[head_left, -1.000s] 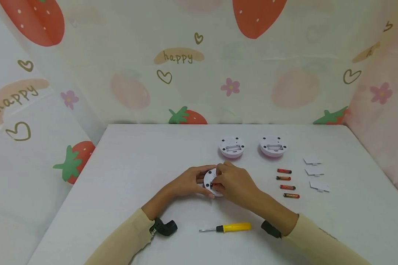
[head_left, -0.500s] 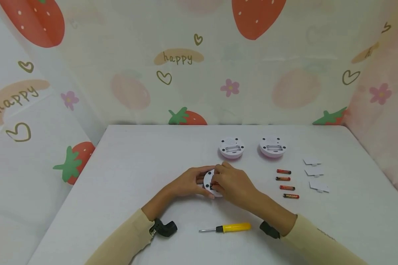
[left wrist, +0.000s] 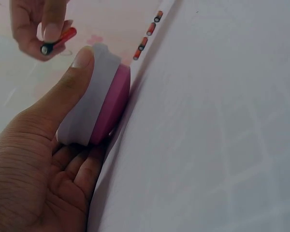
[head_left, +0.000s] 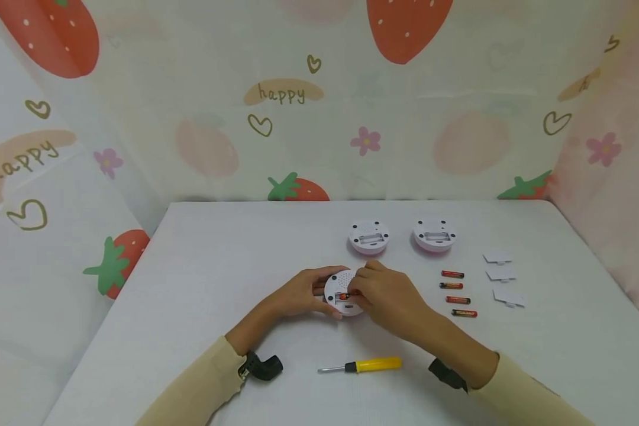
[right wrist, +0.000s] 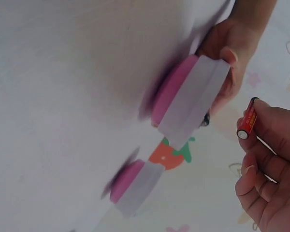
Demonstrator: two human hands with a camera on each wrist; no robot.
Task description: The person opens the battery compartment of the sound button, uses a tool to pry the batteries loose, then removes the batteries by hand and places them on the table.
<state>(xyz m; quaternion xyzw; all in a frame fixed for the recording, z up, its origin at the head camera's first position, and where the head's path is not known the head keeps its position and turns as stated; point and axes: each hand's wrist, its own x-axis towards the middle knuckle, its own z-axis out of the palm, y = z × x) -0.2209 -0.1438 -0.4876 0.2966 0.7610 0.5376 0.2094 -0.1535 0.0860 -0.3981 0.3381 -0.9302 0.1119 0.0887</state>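
My left hand (head_left: 303,294) grips a round white-and-pink battery device (head_left: 334,305) by its edge, thumb on the near side and fingers around the far side. Its white underside, with speaker holes and a battery compartment, faces up. My right hand (head_left: 391,296) is over the device's right part and pinches a red battery (right wrist: 249,120) with black ends between thumb and fingertips. Seen from the left wrist, this battery is apart from the white base (left wrist: 94,96). In the right wrist view, the pink top (right wrist: 176,89) faces the table.
Two similar devices (head_left: 369,238) (head_left: 434,235) stand behind, compartments uppermost. Several red batteries (head_left: 458,300) lie in a column to the right, beside three white battery covers (head_left: 508,297). A yellow-handled screwdriver (head_left: 375,364) lies in front of the hands.
My right hand has drawn back slightly from the compartment, so more of the device's underside and the pinched battery show. The left hand keeps its hold. The head view has shifted slightly.
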